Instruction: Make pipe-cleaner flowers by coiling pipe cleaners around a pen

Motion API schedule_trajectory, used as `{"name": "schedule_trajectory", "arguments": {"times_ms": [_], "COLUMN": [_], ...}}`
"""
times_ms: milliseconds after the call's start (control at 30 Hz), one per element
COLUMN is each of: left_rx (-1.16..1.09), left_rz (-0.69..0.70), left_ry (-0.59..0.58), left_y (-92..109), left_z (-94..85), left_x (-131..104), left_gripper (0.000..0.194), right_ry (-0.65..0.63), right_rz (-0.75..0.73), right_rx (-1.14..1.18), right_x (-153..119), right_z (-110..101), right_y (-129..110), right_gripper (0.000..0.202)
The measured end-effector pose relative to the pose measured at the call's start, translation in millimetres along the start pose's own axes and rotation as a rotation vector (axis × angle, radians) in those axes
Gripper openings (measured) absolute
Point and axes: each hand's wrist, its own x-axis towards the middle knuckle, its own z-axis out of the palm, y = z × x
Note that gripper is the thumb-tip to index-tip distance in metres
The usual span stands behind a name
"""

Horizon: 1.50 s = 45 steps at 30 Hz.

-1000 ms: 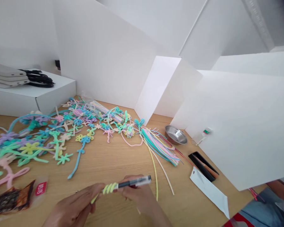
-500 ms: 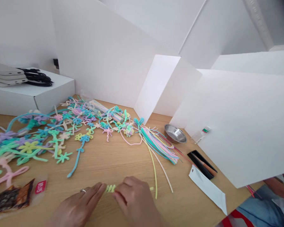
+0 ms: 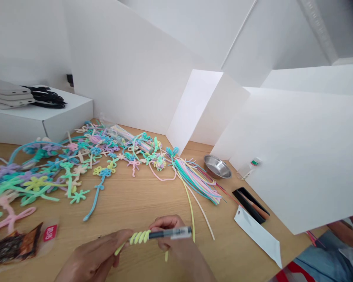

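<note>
A yellow pipe cleaner (image 3: 140,237) is wound in several coils around a pen (image 3: 171,233), which has a clear section near its dark right end. My left hand (image 3: 95,254) is closed on the pen's left part beside the coils, and a short yellow end sticks out below its fingers. At the right of the coils, my right hand (image 3: 176,243) is closed with bent fingers around the yellow strand behind the pen. The strand's loose end hangs below that hand. Part of the strand is hidden by the fingers.
Pastel pipe-cleaner shapes (image 3: 67,164) cover the table's left side. A bundle of straight pipe cleaners (image 3: 197,180), a metal bowl (image 3: 217,167), a black case-like object (image 3: 250,203) and a white packet (image 3: 257,236) lie right. A snack-like packet (image 3: 14,246) sits left; another person's arm (image 3: 345,234) shows far right.
The pen with its yellow coils has been raised and tilted into view between my hands. My right hand has shifted slightly rightward, and its strand end now hangs downward.
</note>
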Motion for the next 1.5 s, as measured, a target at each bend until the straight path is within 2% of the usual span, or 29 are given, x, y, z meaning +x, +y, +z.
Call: {"name": "schedule_trajectory", "arguments": {"times_ms": [67,167,233,333,400,500,667,800,967,1067,1267,1500], "left_rx": [-0.055,-0.105,-0.109,-0.085,-0.02,0.13,0.35,0.347,0.238,0.173,0.053,-0.074], "left_rz": [-0.102,-0.165,-0.187,-0.208,-0.178,-0.052,0.111,0.109,0.076,0.049,0.022,-0.019], "left_ry": [0.052,0.135,0.178,0.19,0.189,0.172,0.083,0.038,0.089,0.066,0.056,-0.099], "left_y": [5,14,18,18,14,5,-2,2,4,5,5,5], "left_z": [-1.8,-4.6,-5.3,-3.6,-1.1,3.0,5.8,4.0,2.2,2.0,0.5,-3.2], "left_x": [5,14,18,18,15,9,5,6,9,12,15,16], "left_gripper": [0.034,0.022,0.019,0.028,0.032,0.029,0.027,0.028,0.026,0.028,0.046,0.071], "right_ry": [0.129,0.235,0.263,0.29,0.296,0.322,0.408,0.391,0.372,0.327,0.206,0.114], "right_rz": [-0.059,-0.186,-0.283,-0.361,-0.374,-0.334,-0.249,-0.221,-0.218,-0.221,-0.191,-0.118], "right_rx": [0.028,-0.043,-0.173,-0.325,-0.345,-0.29,-0.218,-0.184,-0.147,-0.133,-0.082,-0.002], "right_x": [-3,-11,-14,-15,-15,-14,-13,-10,-7,-8,-10,-12], "right_z": [16,34,41,44,43,43,48,53,56,57,58,51], "right_y": [9,8,5,2,4,8,14,16,20,19,9,-3], "right_gripper": [0.039,0.023,0.026,0.034,0.034,0.037,0.039,0.032,0.036,0.039,0.03,0.027]}}
